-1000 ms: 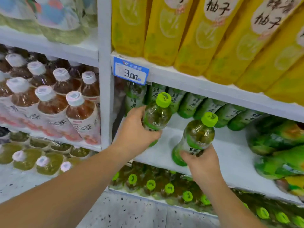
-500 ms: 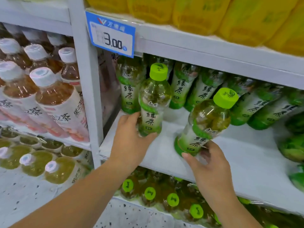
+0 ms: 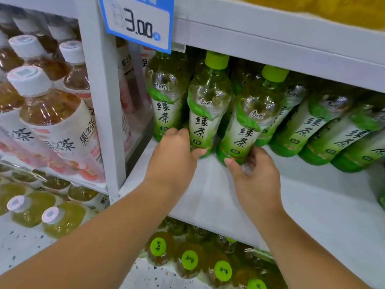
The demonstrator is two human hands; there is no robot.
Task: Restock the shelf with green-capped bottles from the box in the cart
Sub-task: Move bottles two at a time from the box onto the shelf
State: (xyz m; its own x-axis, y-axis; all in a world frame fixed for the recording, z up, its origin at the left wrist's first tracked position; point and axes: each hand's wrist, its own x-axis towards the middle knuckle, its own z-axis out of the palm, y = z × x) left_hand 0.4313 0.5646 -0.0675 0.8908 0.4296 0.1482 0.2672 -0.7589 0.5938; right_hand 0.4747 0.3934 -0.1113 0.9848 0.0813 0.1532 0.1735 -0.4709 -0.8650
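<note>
Left hand point(image 3: 177, 157) grips bottle point(image 3: 206, 105) base on shelf point(image 3: 312, 201). Right hand point(image 3: 256, 182) holds second bottle point(image 3: 250, 117) base, 3 o'clock of first. Price tag point(image 3: 137, 21) at 11 o'clock.

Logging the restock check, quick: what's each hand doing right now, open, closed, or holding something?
Left hand: grips the lower part of a green-capped tea bottle.
Right hand: grips the base of the neighbouring bottle to its right.
</note>
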